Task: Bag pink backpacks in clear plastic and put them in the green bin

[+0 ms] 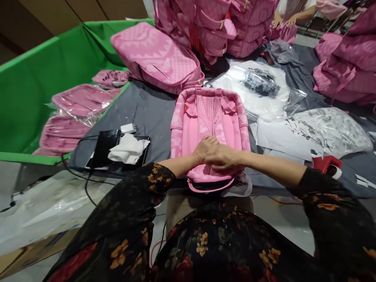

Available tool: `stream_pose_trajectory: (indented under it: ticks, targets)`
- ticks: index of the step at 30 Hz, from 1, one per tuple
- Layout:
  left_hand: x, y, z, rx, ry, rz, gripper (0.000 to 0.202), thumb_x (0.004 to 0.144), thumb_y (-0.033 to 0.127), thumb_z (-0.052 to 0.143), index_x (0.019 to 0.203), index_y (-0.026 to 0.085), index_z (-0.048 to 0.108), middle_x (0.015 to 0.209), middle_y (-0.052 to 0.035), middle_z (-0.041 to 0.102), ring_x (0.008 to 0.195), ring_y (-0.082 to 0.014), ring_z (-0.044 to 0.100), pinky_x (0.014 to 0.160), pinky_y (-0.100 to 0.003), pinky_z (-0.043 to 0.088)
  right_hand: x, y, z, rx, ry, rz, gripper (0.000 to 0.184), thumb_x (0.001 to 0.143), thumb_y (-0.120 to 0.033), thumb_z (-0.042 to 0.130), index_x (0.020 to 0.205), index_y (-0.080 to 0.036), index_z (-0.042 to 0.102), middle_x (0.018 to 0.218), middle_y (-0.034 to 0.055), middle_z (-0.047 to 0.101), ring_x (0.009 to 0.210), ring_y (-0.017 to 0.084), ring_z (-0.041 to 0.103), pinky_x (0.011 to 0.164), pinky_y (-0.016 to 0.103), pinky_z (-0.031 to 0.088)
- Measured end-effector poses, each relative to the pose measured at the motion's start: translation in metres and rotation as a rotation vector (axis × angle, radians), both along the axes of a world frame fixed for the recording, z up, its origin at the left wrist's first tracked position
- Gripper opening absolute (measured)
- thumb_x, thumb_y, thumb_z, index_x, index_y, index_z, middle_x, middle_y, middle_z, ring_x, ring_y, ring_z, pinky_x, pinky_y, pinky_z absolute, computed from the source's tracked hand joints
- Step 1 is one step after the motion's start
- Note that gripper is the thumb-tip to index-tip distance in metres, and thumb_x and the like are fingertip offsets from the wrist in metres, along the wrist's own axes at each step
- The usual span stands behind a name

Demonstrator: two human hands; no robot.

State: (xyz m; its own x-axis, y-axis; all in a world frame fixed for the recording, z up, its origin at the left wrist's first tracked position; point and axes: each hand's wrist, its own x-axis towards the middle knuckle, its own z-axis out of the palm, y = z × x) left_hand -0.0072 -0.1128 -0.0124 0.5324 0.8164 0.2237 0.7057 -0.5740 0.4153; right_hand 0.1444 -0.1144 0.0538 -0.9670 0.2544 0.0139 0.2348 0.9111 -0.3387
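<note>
A pink backpack (210, 117) lies back-side up on the grey table (152, 111) in front of me, its top handle at the near edge. My left hand (205, 149) and my right hand (226, 157) meet on its lower middle, overlapping each other. The fingers lie fairly flat, pressed down on the fabric. Whether anything small sits under the hands is hidden.
Piled pink backpacks (211, 27) stand behind. One more backpack (155, 56) lies at the back left. Bagged pink items (79, 103) fill a green bin (26, 82). A black device with white cloth (127, 149) lies left; plastic bags (331, 131) and a red tool (326, 162) lie right. Another person's hands (286, 19) work at the far right.
</note>
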Motion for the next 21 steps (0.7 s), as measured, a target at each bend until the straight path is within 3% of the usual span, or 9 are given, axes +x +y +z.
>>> stream_pose_trajectory:
  ticks: [2,4,8,11,16,18,21]
  targets:
    - [0.001,-0.002,-0.002,-0.003,0.017,0.048,0.018,0.099,0.023,0.048,0.099,0.018,0.066,0.105,-0.0138,0.067,0.107,-0.0307,0.056,0.102,-0.051,0.042,0.003,-0.013,-0.008,-0.009,-0.064,0.188,0.026,0.1,-0.03,0.046,0.1,-0.021,0.07,0.099,0.0092,0.069,0.095,0.022,0.059,0.088,0.035,0.045]
    - [0.0,0.0,-0.004,-0.004,0.014,0.168,0.022,0.101,0.024,0.047,0.105,0.016,0.066,0.112,-0.0162,0.066,0.111,-0.0313,0.055,0.103,-0.053,0.041,0.0,-0.008,-0.024,0.053,-0.024,0.227,0.029,0.101,-0.03,0.042,0.095,-0.019,0.068,0.093,0.0099,0.067,0.09,0.022,0.057,0.084,0.036,0.044]
    - [-0.002,0.013,-0.003,0.014,-0.018,0.432,0.034,0.103,0.028,0.044,0.124,0.012,0.066,0.134,-0.0226,0.059,0.124,-0.0356,0.05,0.108,-0.057,0.037,-0.01,0.015,-0.054,0.244,0.116,0.143,0.03,0.101,-0.033,0.04,0.09,-0.019,0.063,0.084,0.0098,0.064,0.085,0.023,0.054,0.081,0.037,0.043]
    - [-0.002,0.009,0.002,-0.011,-0.008,0.516,0.049,0.102,0.032,0.043,0.145,0.013,0.056,0.156,-0.0221,0.044,0.145,-0.038,0.038,0.119,-0.06,0.029,-0.011,0.005,-0.063,0.349,0.225,0.049,0.026,0.1,-0.031,0.04,0.089,-0.02,0.061,0.083,0.0095,0.064,0.083,0.023,0.052,0.079,0.037,0.042]
    - [0.004,-0.044,-0.003,-0.065,0.122,0.388,0.067,0.096,0.042,0.055,0.159,0.023,0.042,0.171,-0.0151,0.026,0.16,-0.039,0.014,0.127,-0.06,0.014,0.008,-0.029,-0.051,0.435,0.314,-0.054,0.022,0.098,-0.028,0.045,0.088,-0.019,0.063,0.08,0.0066,0.063,0.078,0.021,0.052,0.077,0.035,0.039]
    - [0.005,-0.069,-0.006,-0.078,0.149,0.352,0.075,0.095,0.05,0.056,0.162,0.022,0.036,0.173,-0.0173,0.02,0.16,-0.0419,0.009,0.127,-0.061,0.014,0.017,-0.017,-0.035,0.453,0.294,-0.12,0.023,0.1,-0.028,0.046,0.098,-0.018,0.067,0.09,0.0089,0.068,0.086,0.021,0.057,0.083,0.036,0.041]
    - [-0.002,-0.088,0.001,-0.112,0.186,0.295,0.083,0.094,0.063,0.053,0.163,0.02,0.035,0.171,-0.0219,0.022,0.158,-0.0464,0.014,0.123,-0.063,0.021,0.029,0.028,-0.013,0.445,0.294,-0.475,0.037,0.102,-0.027,0.042,0.131,-0.016,0.063,0.13,0.0163,0.066,0.121,0.025,0.057,0.104,0.042,0.04]
